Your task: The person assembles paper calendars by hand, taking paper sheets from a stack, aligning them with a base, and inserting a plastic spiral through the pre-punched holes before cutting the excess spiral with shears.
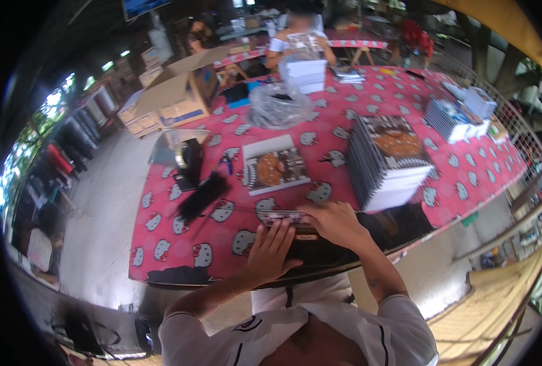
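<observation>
At the table's near edge, both hands are on a thin printed piece with a dark patterned face, seen nearly edge-on. My left hand lies with fingers stretched out against its near side. My right hand has its fingers curled over the right end. Below them sits a dark flat thing with a small orange label; my forearms partly cover it. Just beyond is a white-edged book with a round brown picture. To the right rises a tall stack of similar books.
A black bristly bundle, a black tape dispenser and a clear plastic bag lie on the pink patterned tablecloth. Cardboard boxes stand at the left. Notebook stacks sit far right. Across the table, a person holds a printed sheet.
</observation>
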`<state>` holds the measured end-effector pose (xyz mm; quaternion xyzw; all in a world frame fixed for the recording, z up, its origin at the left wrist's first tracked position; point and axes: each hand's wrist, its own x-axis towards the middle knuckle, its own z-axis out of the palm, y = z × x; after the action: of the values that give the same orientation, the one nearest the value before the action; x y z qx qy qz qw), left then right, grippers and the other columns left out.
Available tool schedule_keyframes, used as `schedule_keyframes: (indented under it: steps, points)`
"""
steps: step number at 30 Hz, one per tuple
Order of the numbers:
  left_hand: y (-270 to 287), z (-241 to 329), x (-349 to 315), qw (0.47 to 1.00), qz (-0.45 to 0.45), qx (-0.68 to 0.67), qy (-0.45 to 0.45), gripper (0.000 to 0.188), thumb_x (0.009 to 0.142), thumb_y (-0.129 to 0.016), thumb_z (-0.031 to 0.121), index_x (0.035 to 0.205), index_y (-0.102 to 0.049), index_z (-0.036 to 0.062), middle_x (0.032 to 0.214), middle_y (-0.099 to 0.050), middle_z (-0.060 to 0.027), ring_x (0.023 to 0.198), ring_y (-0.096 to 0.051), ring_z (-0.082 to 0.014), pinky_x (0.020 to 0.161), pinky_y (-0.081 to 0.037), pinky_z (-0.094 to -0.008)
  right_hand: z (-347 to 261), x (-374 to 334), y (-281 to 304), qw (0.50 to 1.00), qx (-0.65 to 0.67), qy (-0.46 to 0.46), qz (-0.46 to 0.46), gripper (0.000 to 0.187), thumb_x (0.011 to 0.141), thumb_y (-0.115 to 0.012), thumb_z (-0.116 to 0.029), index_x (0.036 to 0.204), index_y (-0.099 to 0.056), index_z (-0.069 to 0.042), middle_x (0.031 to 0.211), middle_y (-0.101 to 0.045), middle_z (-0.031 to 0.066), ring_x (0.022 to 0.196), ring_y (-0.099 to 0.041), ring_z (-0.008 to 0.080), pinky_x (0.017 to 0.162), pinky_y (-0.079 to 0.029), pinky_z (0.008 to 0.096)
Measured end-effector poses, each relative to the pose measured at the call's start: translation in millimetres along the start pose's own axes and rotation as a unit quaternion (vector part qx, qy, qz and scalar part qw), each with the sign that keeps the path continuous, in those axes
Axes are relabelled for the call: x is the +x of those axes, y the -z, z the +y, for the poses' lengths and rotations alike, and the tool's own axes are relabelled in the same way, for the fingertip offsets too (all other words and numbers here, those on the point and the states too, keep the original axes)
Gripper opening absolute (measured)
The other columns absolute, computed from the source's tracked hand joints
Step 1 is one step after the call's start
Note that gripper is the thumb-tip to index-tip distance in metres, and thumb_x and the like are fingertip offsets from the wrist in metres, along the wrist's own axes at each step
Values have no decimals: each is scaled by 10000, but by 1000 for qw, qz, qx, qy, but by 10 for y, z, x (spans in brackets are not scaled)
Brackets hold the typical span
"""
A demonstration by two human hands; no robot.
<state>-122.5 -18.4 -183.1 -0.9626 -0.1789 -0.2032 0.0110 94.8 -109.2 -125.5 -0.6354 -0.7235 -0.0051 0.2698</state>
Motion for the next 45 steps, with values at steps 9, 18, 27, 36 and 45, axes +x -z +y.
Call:
schedule_keyframes:
  steps: [9,18,27,36,45]
  points:
    - [-24,226,-16,998,-10,26,-54,791,943,-525,545,1478,-397,-24,1564,-349,-231,1471,-311,-354,1150,-222,-631,-13,-3,-8,999,11,0,37,353,886,-683,-240,1226,-611,-174,871,-713,116,746,-692,348,632,-526,475]
    - [-62,297,103,997,60,45,-6,794,937,-561,508,1491,-367,-27,1580,-309,-237,1486,-257,-395,1153,-163,-670,348,-471,-88,898,403,-52,167,712,796,-801,-46,1425,-467,-53,1171,-694,156,1049,-671,197,901,-513,327]
    - [160,221,441,991,83,109,1,804,910,-575,548,1476,-413,0,1578,-310,-226,1485,-247,-411,1112,-170,-726,428,-451,-507,890,387,-118,211,195,879,-756,-45,1065,-707,-9,889,-728,24,746,-610,48,695,-514,233]
    - [263,301,628,993,15,107,39,895,886,-576,593,1494,-367,-30,1594,-286,-231,1494,-232,-415,1123,-149,-718,292,-411,-567,868,437,-130,195,217,873,-763,-59,1073,-689,-16,929,-721,48,805,-617,51,722,-517,233]
    - [215,286,750,989,80,128,3,972,844,-593,610,1489,-335,-71,1573,-286,-284,1483,-247,-443,1124,-123,-733,266,-429,-631,896,375,-78,226,355,892,-730,-56,1188,-533,-61,913,-660,46,811,-609,93,717,-501,274]
